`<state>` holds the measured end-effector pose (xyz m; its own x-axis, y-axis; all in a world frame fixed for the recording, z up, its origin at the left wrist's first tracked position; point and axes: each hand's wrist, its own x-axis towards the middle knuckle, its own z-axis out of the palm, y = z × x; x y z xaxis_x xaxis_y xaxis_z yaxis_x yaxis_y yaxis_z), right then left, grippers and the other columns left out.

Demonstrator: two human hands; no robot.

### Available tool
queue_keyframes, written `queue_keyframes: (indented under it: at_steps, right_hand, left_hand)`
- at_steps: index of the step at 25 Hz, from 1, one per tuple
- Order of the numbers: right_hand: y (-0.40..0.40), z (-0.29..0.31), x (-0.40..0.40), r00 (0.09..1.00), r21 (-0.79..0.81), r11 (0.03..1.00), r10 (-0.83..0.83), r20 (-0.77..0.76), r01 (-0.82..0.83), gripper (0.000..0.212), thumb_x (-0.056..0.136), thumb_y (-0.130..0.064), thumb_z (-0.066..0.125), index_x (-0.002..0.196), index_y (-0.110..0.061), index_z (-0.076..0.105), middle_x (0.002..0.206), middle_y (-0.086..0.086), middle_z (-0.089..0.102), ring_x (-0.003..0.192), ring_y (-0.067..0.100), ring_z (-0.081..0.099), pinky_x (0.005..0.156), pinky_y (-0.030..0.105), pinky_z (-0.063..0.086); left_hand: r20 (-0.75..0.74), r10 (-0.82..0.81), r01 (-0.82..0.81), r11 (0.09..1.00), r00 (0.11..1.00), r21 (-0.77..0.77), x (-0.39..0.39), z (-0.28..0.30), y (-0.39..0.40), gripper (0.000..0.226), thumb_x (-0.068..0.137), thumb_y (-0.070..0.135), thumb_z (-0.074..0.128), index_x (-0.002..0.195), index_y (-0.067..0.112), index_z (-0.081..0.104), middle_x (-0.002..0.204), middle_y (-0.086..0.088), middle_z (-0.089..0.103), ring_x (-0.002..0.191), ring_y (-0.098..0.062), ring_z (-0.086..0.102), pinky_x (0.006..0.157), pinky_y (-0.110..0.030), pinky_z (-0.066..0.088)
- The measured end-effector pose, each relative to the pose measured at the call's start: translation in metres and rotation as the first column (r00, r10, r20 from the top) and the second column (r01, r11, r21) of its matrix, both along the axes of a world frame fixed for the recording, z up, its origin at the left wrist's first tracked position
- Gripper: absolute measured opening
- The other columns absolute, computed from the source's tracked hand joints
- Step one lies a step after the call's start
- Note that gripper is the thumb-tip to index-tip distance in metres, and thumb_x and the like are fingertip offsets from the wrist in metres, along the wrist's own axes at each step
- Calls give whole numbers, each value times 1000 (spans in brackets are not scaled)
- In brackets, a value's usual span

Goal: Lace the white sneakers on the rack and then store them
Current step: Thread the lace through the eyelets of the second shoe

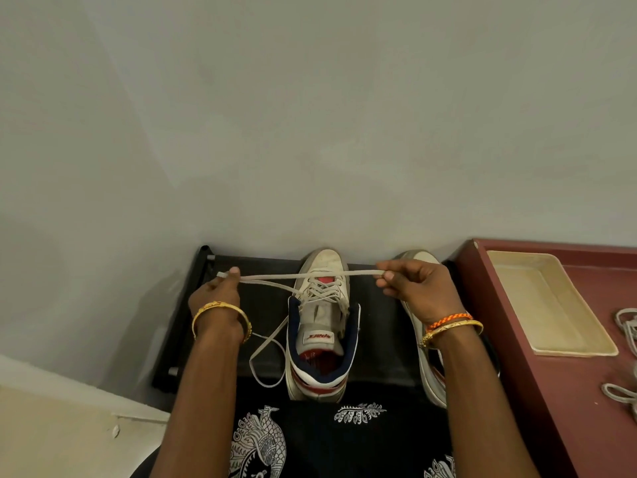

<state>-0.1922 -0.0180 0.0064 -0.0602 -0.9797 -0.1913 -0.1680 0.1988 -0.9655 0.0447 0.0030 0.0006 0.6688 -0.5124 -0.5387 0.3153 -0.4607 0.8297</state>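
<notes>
A white sneaker (322, 326) with navy collar and red trim stands on the black rack (379, 339), toe toward the wall, laced partway up. Its grey-white lace (303, 276) is stretched level above the toe between my two hands. My left hand (215, 294) pinches the lace near its tip at the left. My right hand (413, 288) pinches the other stretch at the right. A slack loop of lace (265, 360) hangs left of the shoe. The second white sneaker (425, 357) lies behind my right wrist, mostly hidden.
A maroon table (517, 357) stands at the right, carrying a cream tray (551, 305) and loose laces (625, 339) at the frame's edge. A grey wall runs close behind the rack. Black patterned cloth (327, 443) covers my lap below.
</notes>
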Motion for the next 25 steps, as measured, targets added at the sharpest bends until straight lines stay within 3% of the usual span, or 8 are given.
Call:
queue_keyframes:
  at_steps: [2,4,6,8,12,15,17,25]
  right_hand:
    - [0,-3,8,996,30,999,-16,83,14,10,84,2,64,93,-3,63,75,9,71,62,10,68,57,18,55]
    - [1,-7,18,999,4,999,36,20,-36,7,79,-5,72,83,-6,66,71,5,70,59,7,64,55,16,52]
    - [3,-11,29,992,-37,995,94,-87,-97,6,76,-12,75,75,-12,69,63,-1,66,54,-1,57,54,13,47]
    - [2,-15,37,991,-62,992,99,-95,-105,8,78,-11,74,73,-16,70,62,0,62,56,1,55,60,17,48]
    - [-2,-30,42,970,9,993,114,-213,-114,3,86,-19,68,84,-18,70,80,1,66,78,13,61,72,25,49]
    - [-2,-43,43,886,207,964,239,-397,-167,20,86,-26,66,100,-11,68,94,2,65,85,13,59,68,19,43]
    - [-2,-44,45,885,234,965,206,-418,-115,16,89,-18,63,101,-10,70,95,4,66,84,13,57,70,20,44]
    - [-9,-42,43,930,345,939,116,-349,13,22,87,0,52,97,3,71,88,13,65,77,19,55,81,35,51]
  left_hand:
    - [215,-90,59,987,972,146,-6,4,3,81,76,19,77,140,5,30,141,-17,36,126,-33,42,97,-39,41]
    - [373,-307,312,949,875,50,-14,2,1,86,74,22,78,144,17,27,146,-11,33,130,-30,39,104,-45,39]
    - [427,-609,685,727,668,-34,-31,0,-1,51,83,31,69,130,26,51,134,1,52,123,-20,48,105,-46,40]
    - [425,-750,840,540,507,-49,-48,-6,0,22,86,29,65,108,24,69,108,5,68,103,-11,61,97,-40,48]
    - [522,-678,783,622,517,32,-58,-20,-6,15,85,24,68,98,18,73,87,4,69,81,-6,61,92,-35,51]
    - [646,-714,705,603,269,373,-60,-25,-7,21,88,36,61,106,30,70,116,8,62,111,-14,51,97,-34,28]
    - [630,-768,650,537,113,538,-67,-27,-5,23,89,37,60,109,31,69,126,4,52,121,-19,39,100,-39,26]
    - [626,-780,567,509,-14,647,-79,-43,-7,38,90,39,56,124,22,60,138,-1,37,126,-22,30,102,-39,27]
